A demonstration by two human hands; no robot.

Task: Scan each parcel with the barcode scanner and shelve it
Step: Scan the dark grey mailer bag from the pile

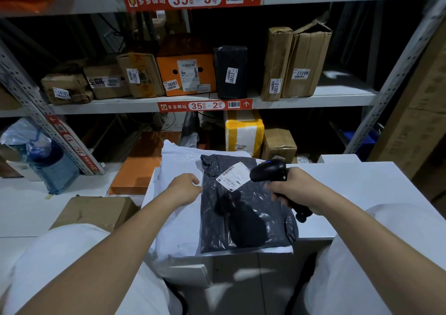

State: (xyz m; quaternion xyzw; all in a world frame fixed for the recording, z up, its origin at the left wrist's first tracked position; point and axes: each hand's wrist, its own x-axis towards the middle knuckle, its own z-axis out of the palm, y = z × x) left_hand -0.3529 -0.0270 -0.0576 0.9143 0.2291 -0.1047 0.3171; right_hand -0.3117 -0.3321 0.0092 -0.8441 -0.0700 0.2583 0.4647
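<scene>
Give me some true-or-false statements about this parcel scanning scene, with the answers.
1. The right hand grips the barcode scanner. True.
2. The scanner points toward the white label on the dark grey parcel. True.
3. The orange box on the shelf carries tag 20201. True.
4. The dark grey parcel is already on the shelf. False: it lies on a white parcel on the white table.
5. The left hand reaches up to the shelf. False: it is down by the dark grey parcel's left edge.
</scene>
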